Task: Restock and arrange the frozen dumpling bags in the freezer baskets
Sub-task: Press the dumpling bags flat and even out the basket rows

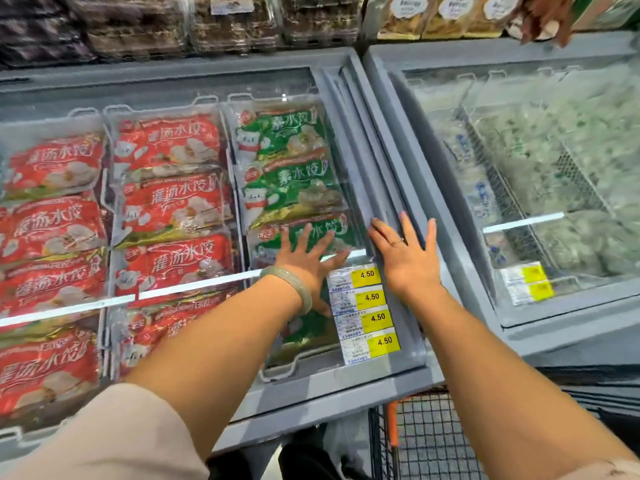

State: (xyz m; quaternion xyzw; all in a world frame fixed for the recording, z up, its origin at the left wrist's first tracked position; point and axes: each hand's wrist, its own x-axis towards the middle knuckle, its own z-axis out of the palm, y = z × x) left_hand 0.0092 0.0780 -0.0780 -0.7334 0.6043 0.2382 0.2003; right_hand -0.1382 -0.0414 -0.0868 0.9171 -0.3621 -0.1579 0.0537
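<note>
Green dumpling bags (pixel 294 174) fill the right-hand white wire basket (pixel 277 370) of the left chest freezer, under its glass lid. Red dumpling bags (pixel 173 202) lie in the two baskets to the left, more red ones (pixel 52 223) at the far left. My left hand (pixel 308 261), with a jade bangle on the wrist, rests flat with fingers spread on the glass lid over the nearest green bag. My right hand (pixel 405 254), fingers spread, presses on the grey lid frame (pixel 374 188) at the freezer's right edge. Neither hand holds anything.
Yellow 4.50 price labels (pixel 375 318) are stuck on the glass near my left wrist. A second freezer (pixel 554 188) to the right holds frosted pale bags in wire baskets. Packaged goods sit on shelves behind. A cart with orange handle (pixel 393 427) stands below.
</note>
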